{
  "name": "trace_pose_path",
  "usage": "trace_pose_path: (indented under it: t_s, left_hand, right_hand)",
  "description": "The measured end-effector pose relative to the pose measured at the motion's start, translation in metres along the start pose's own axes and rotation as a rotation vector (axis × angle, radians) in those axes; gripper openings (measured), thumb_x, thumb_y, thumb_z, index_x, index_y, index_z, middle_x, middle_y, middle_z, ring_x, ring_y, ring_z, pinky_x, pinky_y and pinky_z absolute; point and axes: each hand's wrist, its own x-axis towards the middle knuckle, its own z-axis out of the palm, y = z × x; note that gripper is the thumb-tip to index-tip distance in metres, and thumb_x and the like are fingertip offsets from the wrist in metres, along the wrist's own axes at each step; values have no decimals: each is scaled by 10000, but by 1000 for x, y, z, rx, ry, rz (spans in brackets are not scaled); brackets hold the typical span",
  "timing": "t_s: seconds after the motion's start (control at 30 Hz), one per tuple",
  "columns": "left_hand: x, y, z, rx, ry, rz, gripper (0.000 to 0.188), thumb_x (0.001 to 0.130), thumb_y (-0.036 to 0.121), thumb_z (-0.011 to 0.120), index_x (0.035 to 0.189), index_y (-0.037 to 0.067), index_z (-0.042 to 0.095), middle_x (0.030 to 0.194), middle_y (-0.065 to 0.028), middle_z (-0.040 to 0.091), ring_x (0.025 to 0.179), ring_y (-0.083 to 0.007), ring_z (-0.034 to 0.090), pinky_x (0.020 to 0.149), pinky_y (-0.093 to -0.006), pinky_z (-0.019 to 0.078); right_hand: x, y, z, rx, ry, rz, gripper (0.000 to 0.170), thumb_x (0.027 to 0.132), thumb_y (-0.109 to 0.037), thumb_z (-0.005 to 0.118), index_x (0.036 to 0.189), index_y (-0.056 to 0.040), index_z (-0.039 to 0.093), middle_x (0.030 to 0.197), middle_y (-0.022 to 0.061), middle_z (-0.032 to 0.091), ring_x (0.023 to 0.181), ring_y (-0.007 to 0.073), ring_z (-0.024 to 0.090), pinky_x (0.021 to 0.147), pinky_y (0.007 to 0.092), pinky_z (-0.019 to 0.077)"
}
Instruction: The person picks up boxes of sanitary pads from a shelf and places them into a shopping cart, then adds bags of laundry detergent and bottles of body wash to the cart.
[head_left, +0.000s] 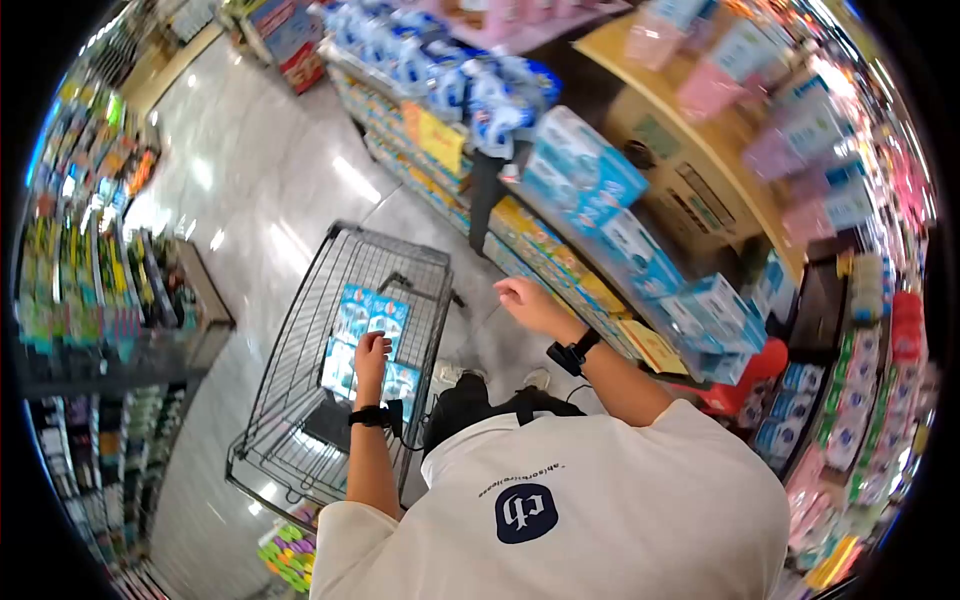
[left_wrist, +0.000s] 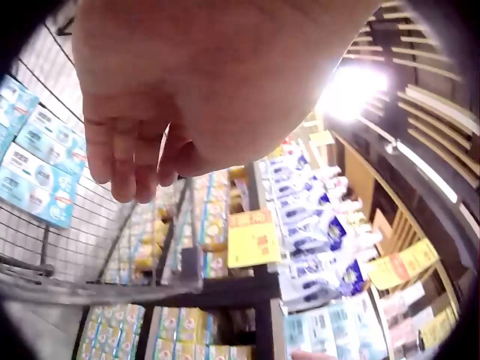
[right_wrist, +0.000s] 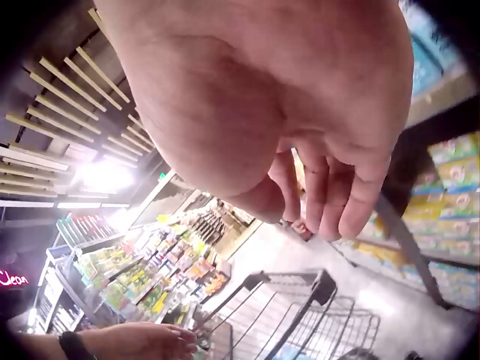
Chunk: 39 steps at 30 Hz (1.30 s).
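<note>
- head view: the person's left hand (head_left: 371,358) is above a wire shopping cart (head_left: 343,229), with fingers loosely bent and half open, and it has hold of nothing.
- several blue boxes (head_left: 372,308) lie inside this cart, below and beside the left hand; in the left wrist view the fingers are apart from them.
- the right hand (head_left: 530,303) is in the air between the cart and the shelf (head_left: 478,205); its fingers are also relaxed and gently bent, with nothing held in them.
- each wrist wears a black band, such as the one on the right wrist (head_left: 573,352).
- on the shelf, other blue packages (head_left: 585,165) stand near blue-and-white packs (head_left: 430,75), and a yellow sign (head_left: 436,137) hangs at the edge.
- yellow packs (head_left: 535,245) fill the lower side of the shelf.
- the cart stands on a grey, shiny floor (head_left: 215,160).
</note>
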Motion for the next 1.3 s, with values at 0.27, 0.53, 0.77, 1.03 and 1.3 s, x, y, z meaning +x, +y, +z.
trace_pose_path:
  t_s: [0.27,0.53,0.77,1.03,1.3]
  left_hand:
    - [-70,122,220,561,-367,752,163,902,104,614,1035,11,626,872,-143,634,745,-242,628,676,-327,500]
    - [-109,200,352,788,-739,1050,301,860,67,647,1148,38,568,1195,-129,560,817,-275,650,699,-370,527]
    - [-64,215,425,1065,-833,1294,727,769,20,664,1423,48,347,1520,-210,251,1046,-466,586,810,-497,524]
    - [-35,208,431,1072,-839,1340,579,827,-21,551,1384,50,406,1348,-240,441,1018,-462,580,794,-502,521]
    - [-44,205,396,1113,-852,1302,419,842,0,548,1249,71,478,1217,-188,526,852,-439,624,691,-500,521]
  right_hand:
    - [-151,7,-107,-269,572,-109,267,865,-111,605,1122,-38,608,1113,169,588,919,352,614,777,399,513]
    - [-189,16,-142,-496,822,149,432,883,-128,585,1287,-29,469,1414,163,432,953,374,626,757,441,538]
    - [-147,11,-161,-635,620,468,664,829,-86,601,1427,0,326,1453,311,332,873,423,656,690,458,556]
    - [-139,30,-148,-799,801,372,638,804,23,586,1401,-23,368,1351,280,430,736,385,661,568,427,550]
    - [-149,21,-127,-646,791,393,512,831,-54,638,1303,-59,440,1272,150,498,906,391,625,685,452,531]
